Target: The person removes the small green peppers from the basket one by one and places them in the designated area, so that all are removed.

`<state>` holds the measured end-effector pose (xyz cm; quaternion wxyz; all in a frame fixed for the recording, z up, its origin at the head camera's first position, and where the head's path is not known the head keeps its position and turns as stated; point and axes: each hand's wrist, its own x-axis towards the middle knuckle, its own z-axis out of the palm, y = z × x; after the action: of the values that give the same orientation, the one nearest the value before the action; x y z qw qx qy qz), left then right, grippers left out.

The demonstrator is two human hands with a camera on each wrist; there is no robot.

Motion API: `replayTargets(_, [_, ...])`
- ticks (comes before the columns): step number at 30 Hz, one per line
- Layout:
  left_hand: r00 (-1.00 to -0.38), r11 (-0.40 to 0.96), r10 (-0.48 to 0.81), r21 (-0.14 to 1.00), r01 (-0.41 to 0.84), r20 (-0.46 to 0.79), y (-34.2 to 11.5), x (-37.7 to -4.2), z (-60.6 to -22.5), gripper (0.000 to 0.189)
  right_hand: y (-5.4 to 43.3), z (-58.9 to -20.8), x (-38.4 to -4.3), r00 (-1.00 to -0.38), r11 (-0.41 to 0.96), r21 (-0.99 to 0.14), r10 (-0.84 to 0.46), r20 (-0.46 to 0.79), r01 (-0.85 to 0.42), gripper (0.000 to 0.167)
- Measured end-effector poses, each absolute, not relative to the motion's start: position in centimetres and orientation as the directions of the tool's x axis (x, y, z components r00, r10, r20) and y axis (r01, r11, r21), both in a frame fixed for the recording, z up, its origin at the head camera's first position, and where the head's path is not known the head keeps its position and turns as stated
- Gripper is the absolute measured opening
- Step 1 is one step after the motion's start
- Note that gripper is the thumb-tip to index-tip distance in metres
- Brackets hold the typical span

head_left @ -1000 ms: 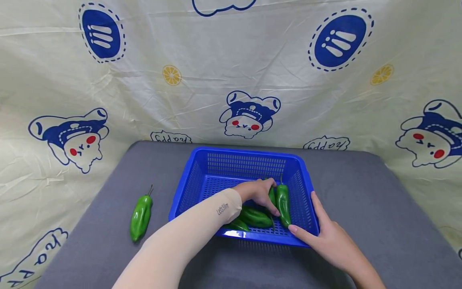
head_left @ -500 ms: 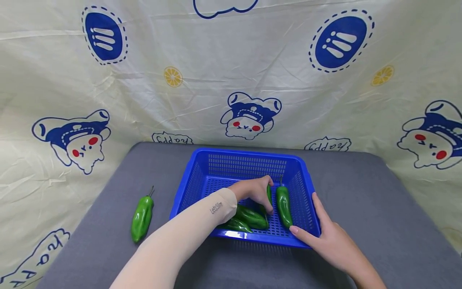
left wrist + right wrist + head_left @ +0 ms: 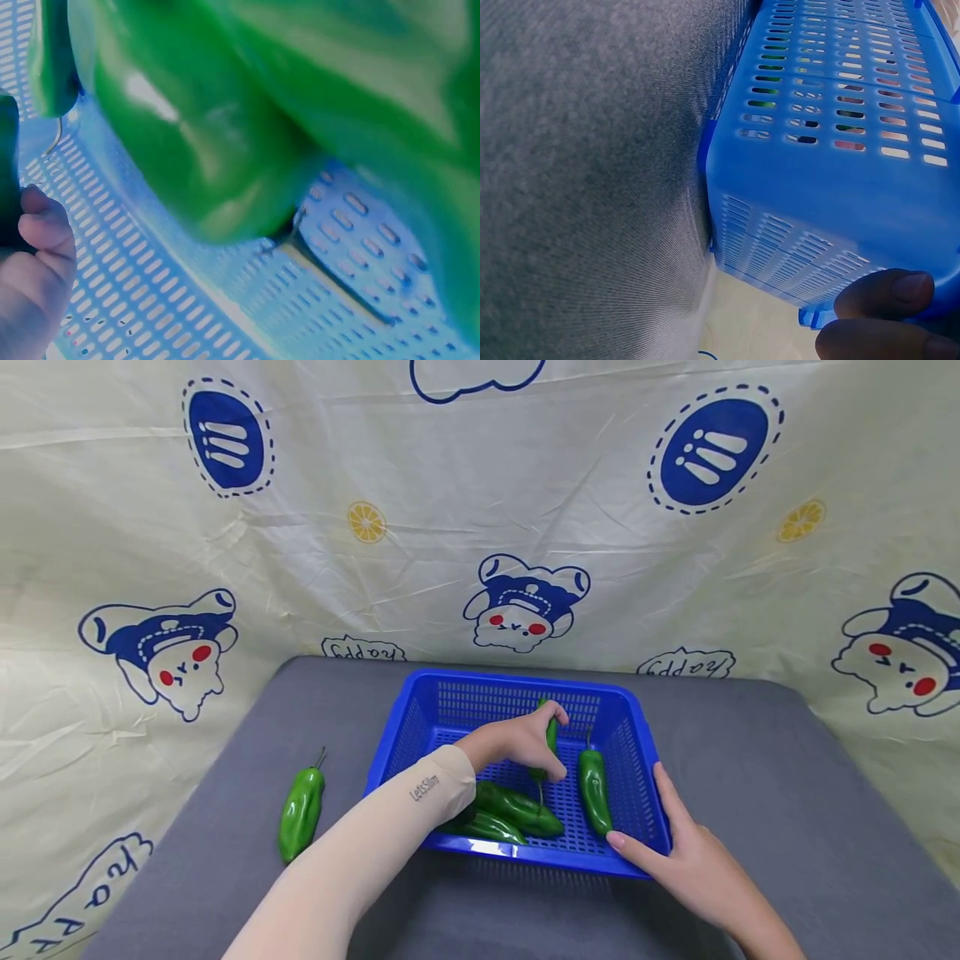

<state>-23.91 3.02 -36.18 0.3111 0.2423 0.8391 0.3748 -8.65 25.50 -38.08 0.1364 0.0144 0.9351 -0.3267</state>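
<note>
A blue plastic basket (image 3: 450,703) stands mid-table. My left hand (image 3: 525,745) is inside it and grips a green pepper (image 3: 550,739), lifted clear of the basket floor with its stem hanging down. Another pepper (image 3: 594,791) lies along the basket's right side, and two more (image 3: 517,807) lie crossed at the front, partly under my sleeve. One of them fills the left wrist view as a big green pepper (image 3: 217,142) over the mesh. My right hand (image 3: 675,852) rests with straight fingers against the basket's front right corner (image 3: 832,202).
A single green pepper (image 3: 302,810) lies on the grey tabletop (image 3: 750,760) left of the basket. A cream cloth with blue cartoon prints (image 3: 517,602) hangs close behind and around the table.
My left hand took hold of a pepper lying in the basket and raised it toward the basket's back. The right hand stayed at the corner.
</note>
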Motion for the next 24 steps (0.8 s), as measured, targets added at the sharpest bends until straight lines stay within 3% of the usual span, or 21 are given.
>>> replayTargets(18, [-0.691,0.431,0.699,0.88,0.202,-0.184,0.5,-22.8,-33.3,0.071,25.5,-38.0,-8.8,-0.957,0.787,-0.603,-0.058,-0.283,0.13,0.113])
replayTargets(24, [-0.694,0.36,0.715,0.895,0.263,-0.083,-0.3,-21.8,-31.6,0.059,25.5,-38.0,-8.9,-0.957,0.789,-0.6,-0.057,-0.284,0.131,0.114])
